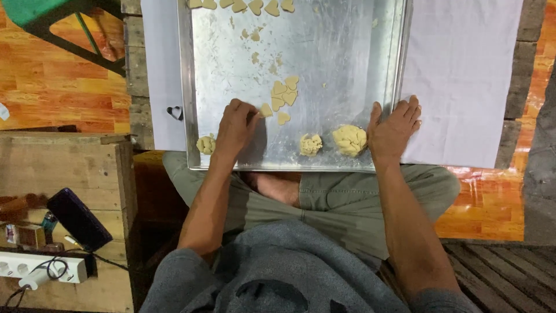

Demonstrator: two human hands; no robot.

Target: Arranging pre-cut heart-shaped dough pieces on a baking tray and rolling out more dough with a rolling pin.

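A large metal baking tray lies in front of me on a white cloth. My left hand rests on the tray, its fingertips pinching a small heart-shaped dough piece. A cluster of heart dough pieces lies just beyond it. My right hand lies flat and empty on the tray's right rim. Three dough lumps sit near the front edge: a small lump by my left wrist, a middle lump and a bigger lump beside my right hand.
A row of heart dough pieces lines the tray's far edge. A small heart-shaped cutter lies on the cloth left of the tray. A wooden crate at my left holds a dark phone and a white power strip.
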